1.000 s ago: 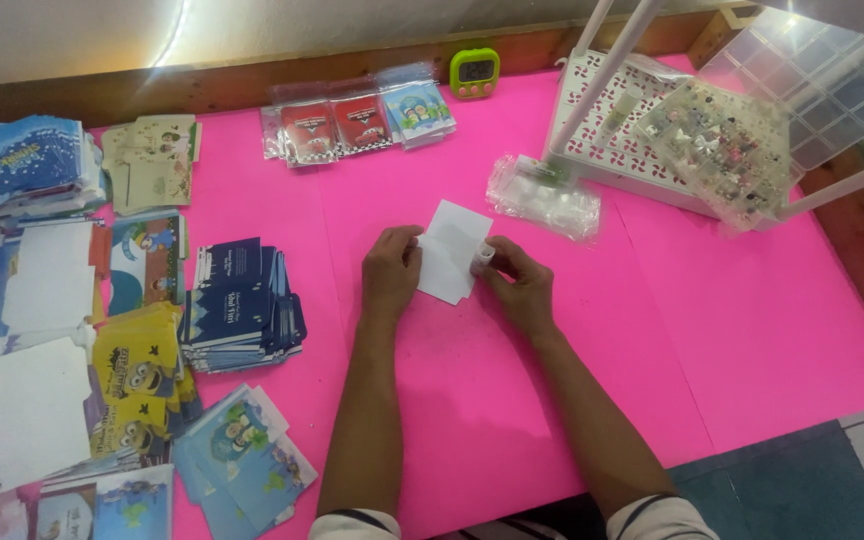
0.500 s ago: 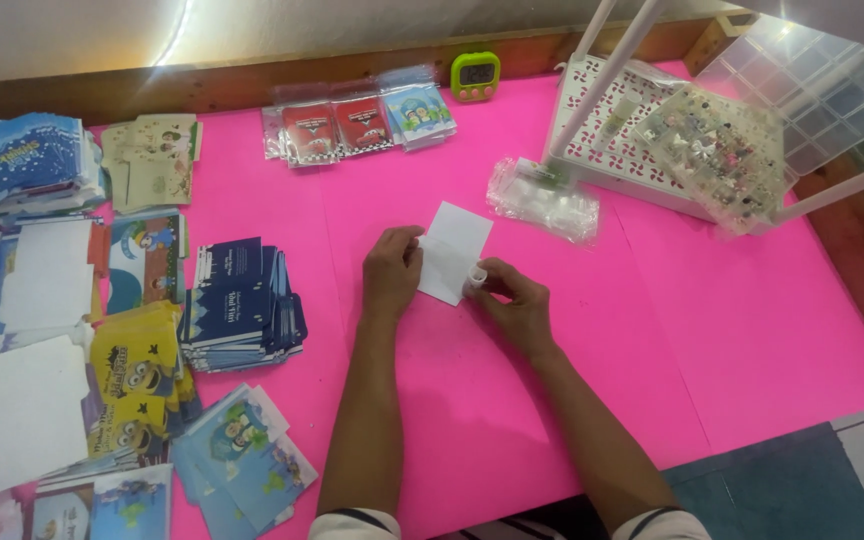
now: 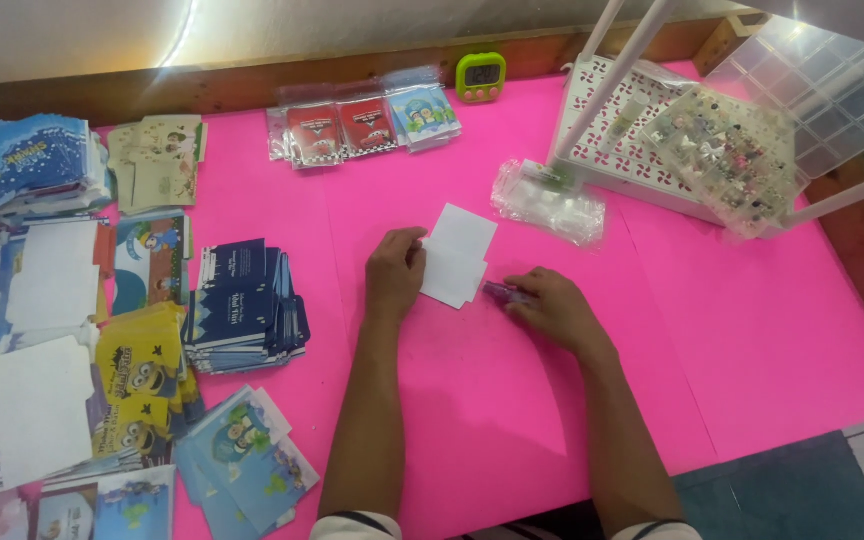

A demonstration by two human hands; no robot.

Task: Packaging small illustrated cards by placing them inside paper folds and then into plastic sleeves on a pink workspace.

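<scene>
1. The pink table [image 3: 752, 340] lies bare to the right of the right hand [image 3: 550, 306] and on towards the near edge; a hand passes freely there.
2. Between the forearms the pink surface is open too.
3. Just beyond the hands, the white paper [image 3: 459, 255] lies flat, with a crinkled clear bag [image 3: 549, 200] near its right.
4. Far right, a white perforated tray [image 3: 642, 140] and slanting white bars [image 3: 617, 75] block the corner.
5. On the left, a stack of dark blue cards [image 3: 242, 305] sits near the left hand [image 3: 395, 272], with more card piles crowding the table's left edge.
6. Red and blue packets [image 3: 362, 120] and a green timer [image 3: 480, 76] line the far edge.
</scene>
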